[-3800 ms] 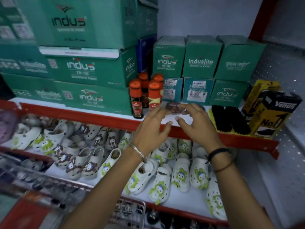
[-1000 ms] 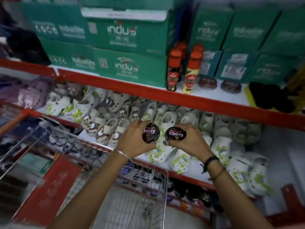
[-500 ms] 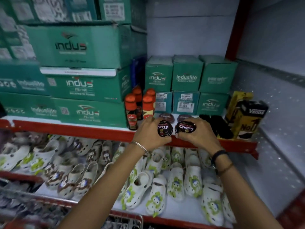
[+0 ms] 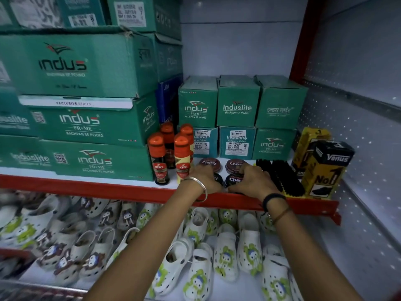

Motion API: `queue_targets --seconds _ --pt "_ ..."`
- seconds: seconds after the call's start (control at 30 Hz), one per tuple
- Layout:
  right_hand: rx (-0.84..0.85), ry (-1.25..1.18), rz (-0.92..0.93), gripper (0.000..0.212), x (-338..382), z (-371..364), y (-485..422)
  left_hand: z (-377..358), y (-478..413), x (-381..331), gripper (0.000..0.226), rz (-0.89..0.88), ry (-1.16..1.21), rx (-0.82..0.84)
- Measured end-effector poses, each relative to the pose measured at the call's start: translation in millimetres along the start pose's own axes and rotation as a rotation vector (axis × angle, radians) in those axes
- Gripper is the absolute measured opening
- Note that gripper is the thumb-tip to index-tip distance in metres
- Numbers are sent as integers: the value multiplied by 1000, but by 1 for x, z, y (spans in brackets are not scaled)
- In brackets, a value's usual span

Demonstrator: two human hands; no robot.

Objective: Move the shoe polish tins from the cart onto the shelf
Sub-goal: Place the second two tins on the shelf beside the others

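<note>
Low in the frame, rows of white rubber clogs with green and brown cartoon faces (image 4: 225, 253) fill the lower shelf. Above them, both forearms reach to the red-edged white metal shelf (image 4: 108, 189) at mid-frame. Half a second ago the two tins were held in the air before the red lip; now they lie on the shelf. The left hand (image 4: 205, 178), with a silver bangle, is curled over the left front round black polish tin (image 4: 218, 178), and the right hand (image 4: 252, 181) wraps the right front round black "Cherry" tin (image 4: 234, 180), fingers on its rim. Just behind sit two round dark-brown "Cherry" tins (image 4: 210, 163), making four tins in a square. Left of them stand four orange-capped polish bottles (image 4: 159, 157); right lie black bristle brushes (image 4: 282, 177) and two yellow-and-black Venus cartons (image 4: 327, 168). At the back stand six small green shoe boxes (image 4: 237, 103), with larger green boxes (image 4: 76, 64) stacked in the upper left.
</note>
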State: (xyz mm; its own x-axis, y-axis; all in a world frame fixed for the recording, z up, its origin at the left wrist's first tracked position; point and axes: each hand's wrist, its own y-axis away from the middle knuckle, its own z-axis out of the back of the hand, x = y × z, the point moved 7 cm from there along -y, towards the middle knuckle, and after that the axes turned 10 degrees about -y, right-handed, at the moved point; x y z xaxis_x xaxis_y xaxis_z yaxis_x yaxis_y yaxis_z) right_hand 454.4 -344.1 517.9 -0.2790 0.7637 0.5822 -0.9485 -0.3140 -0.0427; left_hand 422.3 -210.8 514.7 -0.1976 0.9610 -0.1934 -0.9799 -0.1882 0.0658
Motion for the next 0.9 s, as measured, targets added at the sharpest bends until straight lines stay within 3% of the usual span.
queue_targets --seconds 0.23,0.37,0.43,0.53,0.67,0.9 --pt "61 64 -38 70 0 1 -5 2 -10 -4 50 2 -144 83" --pt "-90 -56 0 46 2 19 -19 10 -30 -9 32 -14 -211 41" --pt "-146 -63 10 49 3 25 -31 16 -42 -13 34 2 -195 -6" --pt "-91 11 -2 61 4 18 -48 14 -53 -16 40 41 -264 20" --pt "-36 47 -20 54 -3 9 -60 7 -58 -20 33 9 -399 122" --pt "-81 29 37 51 -3 12 -60 11 -66 -25 35 -59 -476 107"
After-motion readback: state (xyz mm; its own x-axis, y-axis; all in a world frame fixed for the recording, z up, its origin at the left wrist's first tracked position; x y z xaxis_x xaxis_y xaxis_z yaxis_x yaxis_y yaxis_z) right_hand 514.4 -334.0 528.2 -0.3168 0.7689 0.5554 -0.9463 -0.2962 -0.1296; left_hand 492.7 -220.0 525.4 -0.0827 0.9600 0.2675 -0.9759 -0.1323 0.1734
